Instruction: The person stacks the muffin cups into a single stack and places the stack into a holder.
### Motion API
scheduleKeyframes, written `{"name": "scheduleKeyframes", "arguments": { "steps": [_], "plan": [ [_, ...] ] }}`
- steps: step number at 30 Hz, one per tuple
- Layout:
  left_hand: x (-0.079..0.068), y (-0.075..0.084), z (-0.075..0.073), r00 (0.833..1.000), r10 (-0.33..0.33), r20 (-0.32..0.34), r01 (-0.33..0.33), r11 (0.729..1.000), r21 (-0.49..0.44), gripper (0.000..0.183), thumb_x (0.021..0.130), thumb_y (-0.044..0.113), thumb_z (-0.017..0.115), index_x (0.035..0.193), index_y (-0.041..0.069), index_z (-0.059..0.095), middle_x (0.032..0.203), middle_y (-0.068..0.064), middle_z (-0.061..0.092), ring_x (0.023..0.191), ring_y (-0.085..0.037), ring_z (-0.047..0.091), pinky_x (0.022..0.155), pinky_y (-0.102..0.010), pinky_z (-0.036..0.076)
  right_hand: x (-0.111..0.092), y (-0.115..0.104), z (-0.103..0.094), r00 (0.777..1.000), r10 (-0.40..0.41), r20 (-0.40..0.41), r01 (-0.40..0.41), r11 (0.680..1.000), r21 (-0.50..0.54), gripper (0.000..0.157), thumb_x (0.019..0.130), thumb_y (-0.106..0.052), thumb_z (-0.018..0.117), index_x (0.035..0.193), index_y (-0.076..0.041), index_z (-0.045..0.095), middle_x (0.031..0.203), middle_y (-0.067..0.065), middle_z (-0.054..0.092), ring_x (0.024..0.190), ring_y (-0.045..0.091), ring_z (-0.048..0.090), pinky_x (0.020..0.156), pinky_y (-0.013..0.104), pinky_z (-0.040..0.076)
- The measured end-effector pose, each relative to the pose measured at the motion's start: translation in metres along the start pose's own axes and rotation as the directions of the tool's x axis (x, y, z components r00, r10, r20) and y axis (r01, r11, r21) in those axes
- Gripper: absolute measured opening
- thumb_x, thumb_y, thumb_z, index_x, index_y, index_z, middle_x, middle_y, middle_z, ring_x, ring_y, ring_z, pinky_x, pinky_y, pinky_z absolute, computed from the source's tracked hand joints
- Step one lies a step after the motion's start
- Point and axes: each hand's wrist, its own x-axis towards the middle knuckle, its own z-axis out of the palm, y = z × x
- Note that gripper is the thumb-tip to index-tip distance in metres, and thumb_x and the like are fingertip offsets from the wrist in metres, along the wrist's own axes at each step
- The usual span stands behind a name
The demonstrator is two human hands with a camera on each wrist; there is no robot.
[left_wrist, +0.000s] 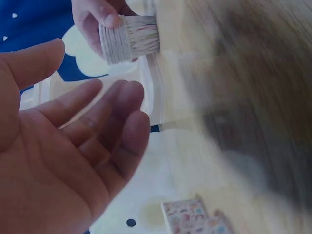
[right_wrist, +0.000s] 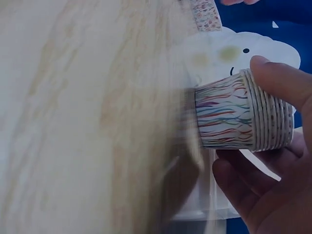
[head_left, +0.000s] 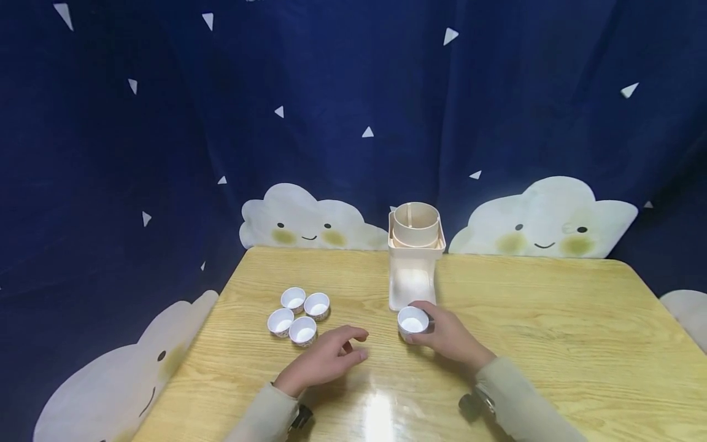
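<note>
My right hand grips a stack of nested paper baking cups, thumb on one side and fingers on the other. The bottom cup has wavy coloured stripes, and several rims show above it. In the head view the stack is just in front of a beige plastic stand. To the left, my left hand hovers over the table with relaxed fingers, holding nothing. Its palm shows bare in the left wrist view. Close beyond it, several white-lined printed paper cups are grouped together.
A round beige cylinder sits in the top of the stand, near the back edge of the wooden table. Behind hangs a dark blue curtain with white triangles and cloud shapes.
</note>
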Motion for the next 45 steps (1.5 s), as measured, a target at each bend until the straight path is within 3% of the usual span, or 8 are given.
{"name": "scheduleKeyframes", "arguments": {
  "steps": [5, 9, 14, 19, 25, 35, 40, 45],
  "plan": [
    [-0.012, -0.002, -0.017, 0.99, 0.033, -0.134, -0.032, 0.999, 0.005, 0.032, 0.097, 0.024, 0.062, 0.127, 0.014, 0.064, 0.125, -0.004, 0.068, 0.092, -0.01, 0.062, 0.075, -0.023, 0.05, 0.001, 0.0, 0.0, 1.0, -0.016, 0.001, 0.016, 0.999, -0.039, 0.062, 0.073, -0.031, 0.087, 0.127, -0.013, 0.062, 0.113, 0.005, 0.071, 0.1, 0.017, 0.062, 0.088, 0.033, 0.048],
    [-0.019, -0.005, -0.033, 0.952, 0.06, -0.302, -0.026, 0.993, 0.116, 0.029, 0.092, 0.018, 0.068, 0.121, 0.014, 0.068, 0.118, 0.0, 0.07, 0.091, -0.013, 0.064, 0.075, -0.026, 0.051, 0.001, 0.002, -0.001, 1.0, -0.002, 0.003, 0.002, 0.999, -0.041, 0.061, 0.074, -0.033, 0.087, 0.127, -0.015, 0.062, 0.113, 0.003, 0.071, 0.1, 0.017, 0.062, 0.089, 0.036, 0.048],
    [-0.026, -0.02, -0.05, 0.923, 0.066, -0.38, 0.029, 0.971, 0.239, 0.03, 0.088, 0.016, 0.073, 0.118, 0.012, 0.068, 0.117, -0.001, 0.07, 0.099, -0.02, 0.066, 0.084, -0.035, 0.053, 0.002, 0.003, -0.002, 1.0, 0.004, 0.001, -0.004, 0.999, -0.052, 0.061, 0.074, -0.033, 0.086, 0.127, -0.015, 0.062, 0.115, 0.004, 0.071, 0.105, 0.02, 0.063, 0.092, 0.04, 0.048],
    [-0.033, -0.043, -0.068, 0.917, -0.016, -0.399, 0.15, 0.94, 0.306, 0.04, 0.084, 0.016, 0.076, 0.121, 0.005, 0.067, 0.122, -0.011, 0.068, 0.114, -0.031, 0.063, 0.098, -0.048, 0.049, 0.002, 0.003, -0.002, 1.0, 0.021, 0.004, -0.021, 0.998, -0.06, 0.063, 0.074, -0.034, 0.086, 0.128, -0.014, 0.062, 0.117, 0.005, 0.071, 0.106, 0.021, 0.063, 0.093, 0.041, 0.048],
    [-0.043, -0.069, -0.084, 0.912, -0.199, -0.36, 0.3, 0.92, 0.252, 0.056, 0.082, 0.017, 0.077, 0.131, -0.001, 0.059, 0.132, -0.023, 0.061, 0.123, -0.042, 0.056, 0.102, -0.056, 0.044, 0.001, 0.002, -0.003, 1.0, 0.013, 0.009, -0.012, 0.998, -0.055, 0.063, 0.074, -0.033, 0.086, 0.128, -0.012, 0.062, 0.116, 0.006, 0.071, 0.103, 0.02, 0.063, 0.091, 0.039, 0.048],
    [-0.042, -0.091, -0.081, 0.916, -0.235, -0.326, 0.307, 0.932, 0.191, 0.062, 0.079, 0.017, 0.08, 0.135, 0.001, 0.057, 0.126, -0.022, 0.063, 0.1, -0.03, 0.061, 0.084, -0.042, 0.048, 0.002, 0.003, -0.002, 1.0, -0.001, 0.023, 0.002, 0.999, -0.046, 0.063, 0.074, -0.032, 0.086, 0.129, -0.012, 0.061, 0.116, 0.006, 0.07, 0.104, 0.02, 0.062, 0.091, 0.039, 0.047],
    [-0.04, -0.091, -0.081, 0.897, -0.242, -0.371, 0.334, 0.92, 0.207, 0.06, 0.081, 0.02, 0.079, 0.134, 0.001, 0.057, 0.132, -0.022, 0.059, 0.11, -0.035, 0.062, 0.095, -0.052, 0.048, 0.003, 0.002, -0.003, 0.999, 0.022, 0.032, -0.021, 0.999, -0.025, 0.064, 0.075, -0.033, 0.086, 0.129, -0.013, 0.06, 0.118, 0.006, 0.069, 0.106, 0.021, 0.062, 0.094, 0.041, 0.047],
    [-0.039, -0.095, -0.081, 0.89, -0.291, -0.352, 0.374, 0.906, 0.197, 0.065, 0.083, 0.024, 0.079, 0.136, -0.003, 0.053, 0.137, -0.025, 0.056, 0.122, -0.042, 0.058, 0.103, -0.056, 0.044, 0.002, 0.001, -0.003, 0.999, 0.022, 0.037, -0.021, 1.0, -0.021, 0.063, 0.075, -0.032, 0.085, 0.129, -0.012, 0.06, 0.117, 0.006, 0.069, 0.106, 0.021, 0.061, 0.093, 0.041, 0.047]
  ]
}}
